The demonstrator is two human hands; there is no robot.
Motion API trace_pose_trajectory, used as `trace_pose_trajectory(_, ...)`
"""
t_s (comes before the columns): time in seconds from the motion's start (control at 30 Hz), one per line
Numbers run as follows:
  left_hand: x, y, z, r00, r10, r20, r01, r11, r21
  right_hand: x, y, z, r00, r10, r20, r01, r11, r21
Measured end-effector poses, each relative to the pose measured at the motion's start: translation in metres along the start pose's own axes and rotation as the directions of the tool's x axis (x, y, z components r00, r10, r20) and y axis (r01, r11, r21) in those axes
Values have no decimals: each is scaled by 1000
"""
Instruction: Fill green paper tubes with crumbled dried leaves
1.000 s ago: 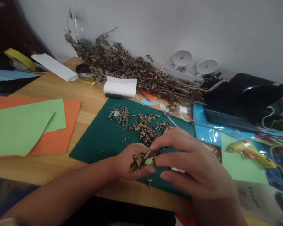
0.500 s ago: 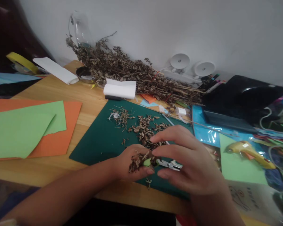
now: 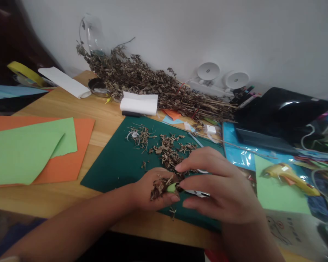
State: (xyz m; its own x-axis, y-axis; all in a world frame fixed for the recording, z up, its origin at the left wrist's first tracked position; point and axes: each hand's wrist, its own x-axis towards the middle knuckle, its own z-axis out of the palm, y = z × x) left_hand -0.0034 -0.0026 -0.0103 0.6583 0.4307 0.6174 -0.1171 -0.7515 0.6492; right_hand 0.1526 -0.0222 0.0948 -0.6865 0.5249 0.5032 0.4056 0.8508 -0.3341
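Observation:
My left hand (image 3: 149, 189) is closed around a small bunch of dried leaves (image 3: 160, 185) with a light green piece (image 3: 171, 187) at its tip, held over the near edge of a dark green cutting mat (image 3: 117, 163). My right hand (image 3: 221, 189) sits right beside it, fingers curled, pinching at the bunch. Small metal scissors (image 3: 198, 193) lie under the right fingers; whether they are gripped is unclear. Loose dried leaf bits (image 3: 168, 149) are scattered on the mat behind both hands.
A large bundle of dried stems (image 3: 164, 91) lies along the wall. Green paper (image 3: 24, 149) on orange paper (image 3: 68, 163) lies at left. White folded paper (image 3: 139, 103), a yellow glue gun (image 3: 289, 174) on blue plastic, and a black device (image 3: 284, 112) crowd the right.
My right hand has lowered slightly and shifted over the scissors, hiding more of them. The left hand holds the bunch in the same place.

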Motion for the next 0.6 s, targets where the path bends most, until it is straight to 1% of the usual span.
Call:
trace_pose_trajectory(0.1,0,1,0,999,-47,11,47,999,1,-1,0,-1,1000,5,-9,-5,999,37)
trace_pose_trajectory(0.17,-1,1,0,999,-52,11,52,999,-13,-2,1,-2,1000,15,9,-15,999,43)
trace_pose_trajectory(0.3,-2,-2,3,1000,-21,-12,20,998,-55,-3,2,-3,995,57,76,-60,998,36)
trace_pose_trajectory(0.4,-1,-3,3,1000,-17,-20,16,998,-60,-2,3,-2,993,69,96,-75,996,54)
trace_pose_trajectory(0.6,0,0,1,999,32,-19,-32,999,33,1,3,-1,990,45,133,-53,997,63)
